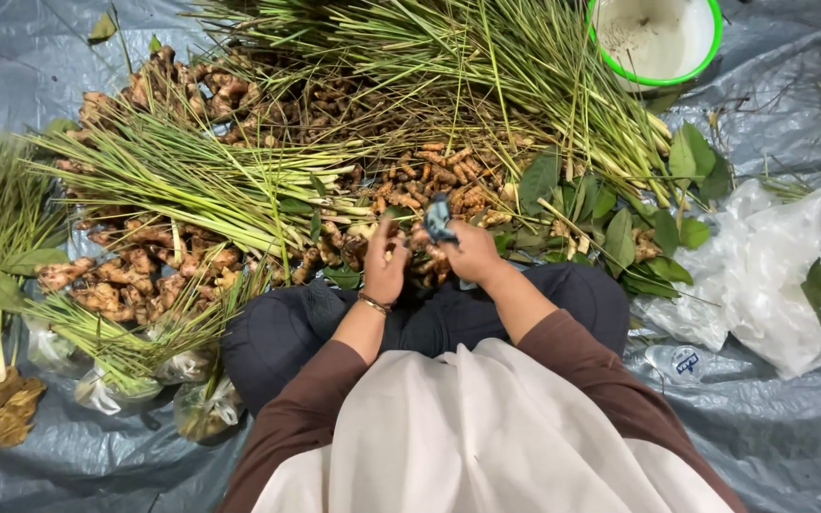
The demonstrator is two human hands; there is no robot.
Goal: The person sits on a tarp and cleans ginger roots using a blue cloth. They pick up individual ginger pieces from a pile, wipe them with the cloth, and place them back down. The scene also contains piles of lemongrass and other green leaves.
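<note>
Both hands are up in front of the seated person's knees, close together over the heap of roots. Her left hand (385, 266), with a thin bangle (372, 303) at the wrist, is raised with fingers loosely curled; something small seems pinched in it, but I cannot tell what. Her right hand (470, 253) is closed around a small dark blue-grey thing (439, 219) that sticks up above the knuckles, perhaps a scrap of plastic or a tool; it is too small to say.

Just beyond the hands lies a pile of small orange turmeric roots (434, 179), and directly under them some paler knobby pieces. To the left of the left hand, long bundles of lemongrass (182, 180) stretch across the tarp, with lumps of ginger (135, 271) beside and beneath them. More lemongrass stalks fan out beyond the hands toward the top. Right of the right hand, loose green leaves (639, 228) are scattered, and farther right sits a crumpled heap of clear plastic bags (772, 275). Far beyond the right hand stands a white bowl with a green rim (710, 43). Near the left knee are small filled plastic bags (192, 389). Everything rests on a grey tarp (97, 456) spread on the floor.
</note>
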